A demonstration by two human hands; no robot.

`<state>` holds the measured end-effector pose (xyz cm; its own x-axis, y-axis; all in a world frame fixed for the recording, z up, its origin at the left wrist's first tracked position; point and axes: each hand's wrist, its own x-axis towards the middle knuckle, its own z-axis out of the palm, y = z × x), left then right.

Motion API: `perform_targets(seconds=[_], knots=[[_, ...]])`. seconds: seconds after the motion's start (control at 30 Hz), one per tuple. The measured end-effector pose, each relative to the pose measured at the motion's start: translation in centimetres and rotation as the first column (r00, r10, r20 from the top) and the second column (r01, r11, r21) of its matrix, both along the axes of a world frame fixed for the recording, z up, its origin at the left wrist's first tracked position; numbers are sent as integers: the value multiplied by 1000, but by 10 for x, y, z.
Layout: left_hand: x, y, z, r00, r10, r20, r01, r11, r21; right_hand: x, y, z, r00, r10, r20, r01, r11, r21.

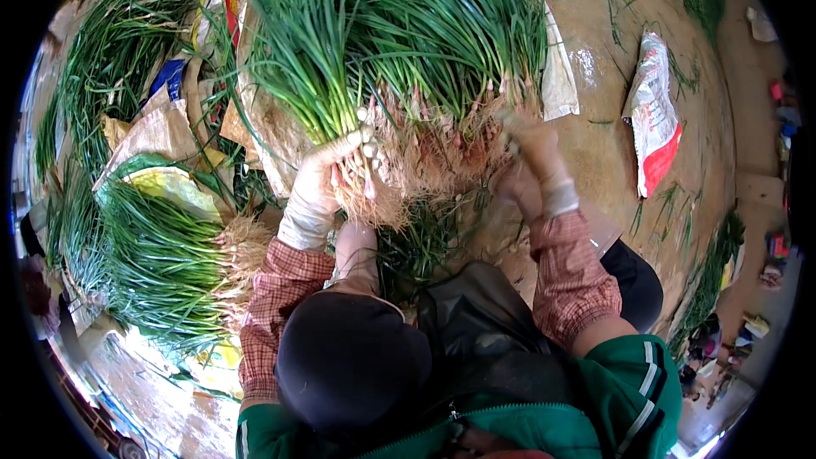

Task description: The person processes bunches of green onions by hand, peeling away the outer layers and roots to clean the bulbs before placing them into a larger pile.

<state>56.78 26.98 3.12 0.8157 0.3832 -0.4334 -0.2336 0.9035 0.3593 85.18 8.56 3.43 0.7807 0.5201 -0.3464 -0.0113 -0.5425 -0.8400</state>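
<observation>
With our gloved left hand (316,183) clamped on one bundle of green spring onions (310,68), our right hand (531,149) grips a second bundle (459,25), a third (161,263) lying on the floor (612,144).

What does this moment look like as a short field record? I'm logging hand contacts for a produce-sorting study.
left hand: gloved left hand grips a bundle of green spring onions with pale bulbs and roots near its root end
right hand: gloved right hand presses into the root end of a larger heap of green spring onions
beside: tied bundle of green onions lying flat at the person's left
surface: tan dirt floor, with a white and red plastic sack
</observation>
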Motion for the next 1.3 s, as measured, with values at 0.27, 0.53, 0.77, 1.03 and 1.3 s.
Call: perform_targets(seconds=[0.27,0.53,0.77,1.03,1.3], knots=[[12,-5,12,998,-45,-40,51,985,164,79,65,-34,828,317,463,-76,881,-467],[12,-5,6,994,-85,-65,91,991,101,108,62,-33,806,333,490,-44,858,-512],[7,-8,-1,982,-120,-148,137,984,113,95,30,-1,871,220,438,-219,974,-53],[-2,-10,1,967,-143,-209,169,979,113,67,16,4,988,156,14,-156,983,100],[11,-12,0,981,-88,-173,107,989,104,59,18,-24,849,416,324,-247,857,-453]])
